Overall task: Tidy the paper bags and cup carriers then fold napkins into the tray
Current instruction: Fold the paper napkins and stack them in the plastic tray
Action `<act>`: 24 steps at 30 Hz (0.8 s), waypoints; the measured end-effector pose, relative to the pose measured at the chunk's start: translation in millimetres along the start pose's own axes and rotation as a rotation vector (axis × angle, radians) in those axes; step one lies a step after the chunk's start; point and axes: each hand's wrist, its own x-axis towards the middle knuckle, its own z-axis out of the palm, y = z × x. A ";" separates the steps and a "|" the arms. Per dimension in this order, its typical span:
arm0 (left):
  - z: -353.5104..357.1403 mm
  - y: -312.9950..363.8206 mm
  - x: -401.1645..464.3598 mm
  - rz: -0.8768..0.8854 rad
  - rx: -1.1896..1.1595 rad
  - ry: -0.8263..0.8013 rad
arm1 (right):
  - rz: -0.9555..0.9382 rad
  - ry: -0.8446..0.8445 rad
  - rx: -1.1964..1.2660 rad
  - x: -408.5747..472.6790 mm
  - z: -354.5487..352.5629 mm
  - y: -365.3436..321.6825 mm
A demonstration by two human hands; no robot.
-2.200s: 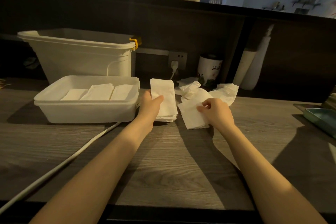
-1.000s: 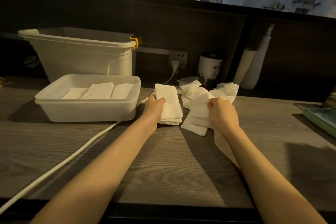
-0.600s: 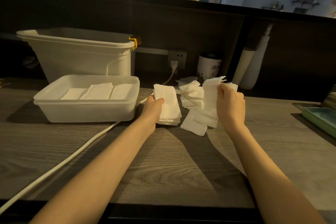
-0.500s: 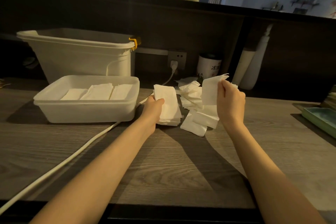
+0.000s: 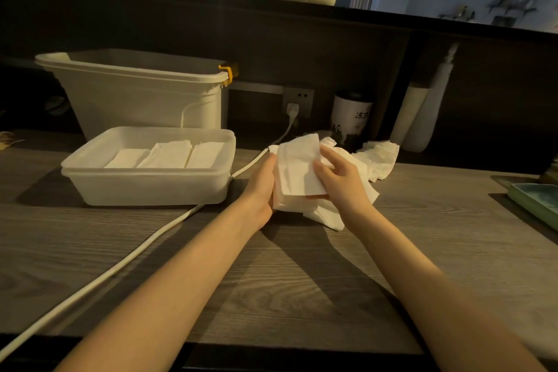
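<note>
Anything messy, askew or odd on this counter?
Yes. A crumpled heap of loose napkins lies unfolded behind the right hand, and a white power cable trails across the counter beside the tray. The three napkin stacks inside look neat.

Head view: worn on the person's head, looking forward and down along both forearms.
Facing: toward the dark back panel behind the wooden counter [image 5: 302, 296].
Nearness: close; the left hand [image 5: 262, 183] and right hand [image 5: 341, 181] meet mid-frame.
Shared views: only one camera.
</note>
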 end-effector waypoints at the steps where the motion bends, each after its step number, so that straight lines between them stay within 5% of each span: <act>1: 0.5 -0.1 0.7 0.002 0.007 -0.019 | 0.002 -0.007 -0.027 0.7 0.4 2.8; 10: -0.7 -1.2 4.8 0.111 0.235 0.085 | -0.109 -0.045 -0.264 7.6 -8.9 3.6; 14: -5.7 2.6 7.2 0.105 0.158 0.124 | -0.226 0.008 -0.751 15.4 -38.6 7.2; 20: -8.6 5.0 6.8 0.056 0.109 0.129 | 0.078 -0.239 -1.103 16.5 -56.0 15.3; 24: -9.1 6.5 7.6 0.054 0.133 0.132 | 0.064 -0.158 -1.049 15.2 -57.7 13.5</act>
